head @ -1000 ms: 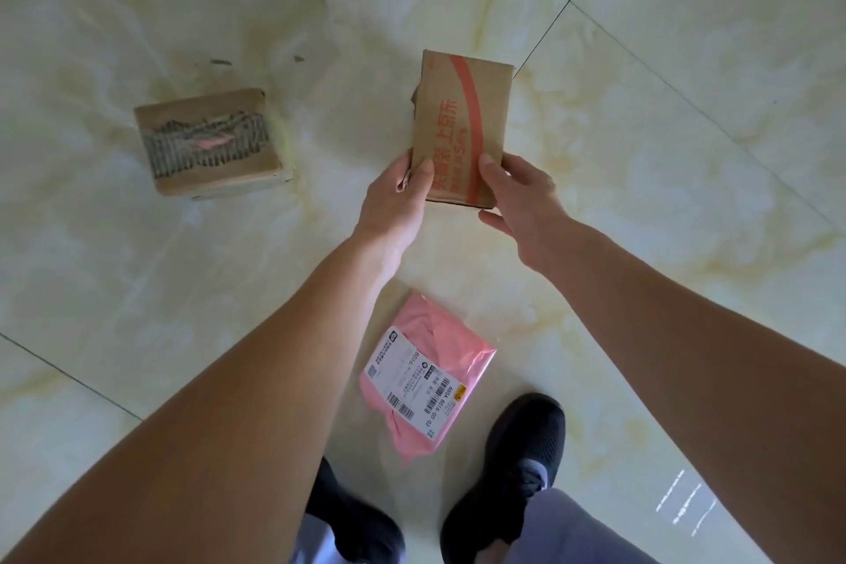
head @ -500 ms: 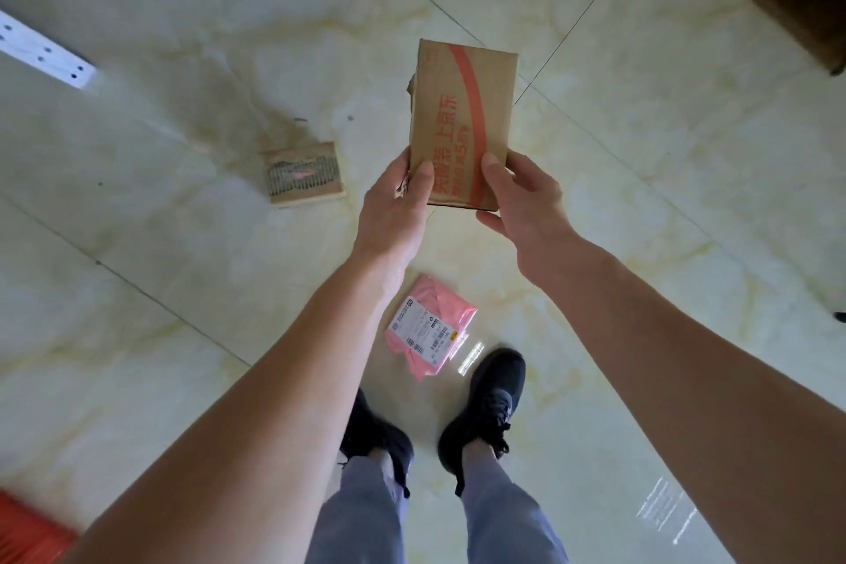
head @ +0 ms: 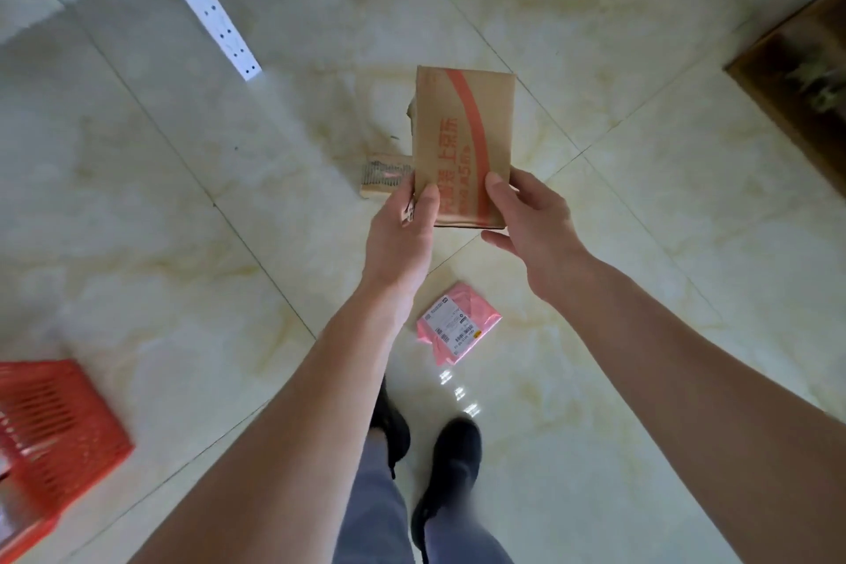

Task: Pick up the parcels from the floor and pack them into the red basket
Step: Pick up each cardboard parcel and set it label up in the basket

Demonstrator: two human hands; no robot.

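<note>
Matt cardboard box (head: 462,142), glossy floor (head: 183,243)

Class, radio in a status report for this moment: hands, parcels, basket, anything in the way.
Both hands, left hand and right hand, hold cardboard box up. Pink parcel and second box on floor. Red basket at left, path clear.

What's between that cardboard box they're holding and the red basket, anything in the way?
Nothing visible. The cardboard box is held up in the left hand and right hand; the red basket sits at the person's lower left, with only bare floor between. The white shelf post stands farther off.
</note>
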